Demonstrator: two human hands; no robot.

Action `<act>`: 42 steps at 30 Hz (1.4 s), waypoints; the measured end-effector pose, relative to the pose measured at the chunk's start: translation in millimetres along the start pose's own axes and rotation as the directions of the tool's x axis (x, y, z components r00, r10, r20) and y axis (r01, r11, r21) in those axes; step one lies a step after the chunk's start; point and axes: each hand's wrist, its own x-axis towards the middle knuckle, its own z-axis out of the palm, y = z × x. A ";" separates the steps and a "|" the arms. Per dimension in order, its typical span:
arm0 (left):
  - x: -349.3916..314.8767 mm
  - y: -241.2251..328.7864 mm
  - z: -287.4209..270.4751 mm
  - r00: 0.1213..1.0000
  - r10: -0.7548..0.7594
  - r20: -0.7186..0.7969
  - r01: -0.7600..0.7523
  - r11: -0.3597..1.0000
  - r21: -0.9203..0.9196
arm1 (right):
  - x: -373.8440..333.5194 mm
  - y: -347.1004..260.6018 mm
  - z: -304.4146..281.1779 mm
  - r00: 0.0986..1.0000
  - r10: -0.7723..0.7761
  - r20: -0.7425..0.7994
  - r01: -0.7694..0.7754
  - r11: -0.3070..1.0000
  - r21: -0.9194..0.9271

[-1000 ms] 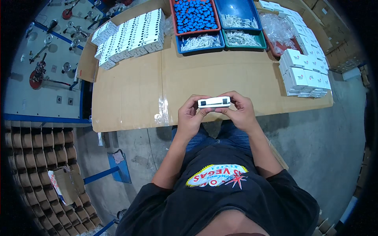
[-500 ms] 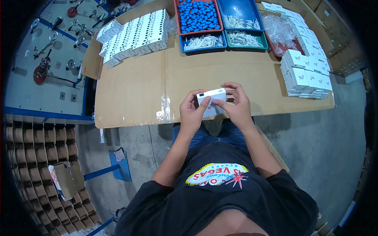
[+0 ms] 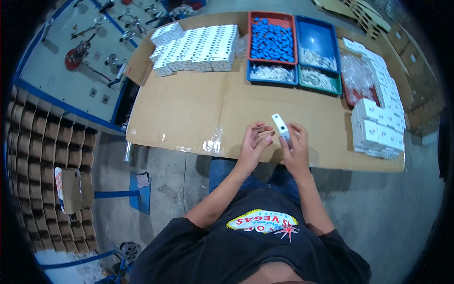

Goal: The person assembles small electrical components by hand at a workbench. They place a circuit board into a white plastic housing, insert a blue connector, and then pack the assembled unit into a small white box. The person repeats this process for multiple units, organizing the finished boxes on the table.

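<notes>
My right hand [image 3: 296, 150] holds a small white rectangular box [image 3: 280, 126] by its lower end, tilted so that its top leans away to the left. My left hand [image 3: 254, 144] is just left of it, fingers curled loosely and holding nothing, close to the box but apart from it. Both hands hover over the near edge of a table covered in brown cardboard [image 3: 198, 113].
Rows of white boxes [image 3: 198, 45] lie at the far left of the table and another stack [image 3: 378, 132] at the right. Trays hold blue caps [image 3: 271, 40] and white parts [image 3: 316, 57]. A panel with tools [image 3: 80, 57] and cardboard dividers [image 3: 42, 161] are at left.
The box was held level in both hands near the table edge. Now only my right hand grips it, turned on end, and my left hand has let go.
</notes>
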 end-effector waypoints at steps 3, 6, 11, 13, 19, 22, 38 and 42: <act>11.3 -8.4 -29.3 0.999 -0.003 -0.050 0.013 0.980 0.197 | 1.2 10.6 -6.9 0.980 0.191 0.056 -0.190 0.982 -0.013; 30.8 -28.4 -78.2 0.989 0.049 -0.138 0.003 0.935 0.353 | 3.1 23.9 3.0 0.954 0.301 0.010 -0.292 0.915 0.279; 54.6 -8.7 -182.3 0.913 0.337 -0.230 0.028 0.510 0.859 | 23.7 24.0 22.2 0.927 0.370 -0.053 -0.273 0.766 0.582; 63.2 11.6 -230.6 0.879 0.447 -0.164 0.079 0.203 0.976 | 41.0 25.6 25.7 0.946 0.323 -0.014 -0.255 0.771 0.583; 46.4 21.9 -318.7 0.794 0.568 -0.215 0.266 -0.007 0.964 | 137.4 -5.9 59.7 0.992 -0.095 -0.082 0.110 0.973 0.201; 52.3 21.3 -304.1 0.782 0.594 -0.188 0.254 -0.029 0.967 | 194.5 10.0 101.8 0.992 -0.121 -0.035 0.126 0.961 0.246; 55.0 44.9 -295.2 0.789 0.561 -0.252 0.290 0.023 0.957 | 470.3 -28.5 356.4 0.979 -0.180 0.100 0.157 0.966 0.206; 58.0 48.3 -298.4 0.798 0.548 -0.249 0.291 0.010 0.957 | 506.1 -39.3 399.3 0.971 -0.235 0.052 0.223 0.960 0.168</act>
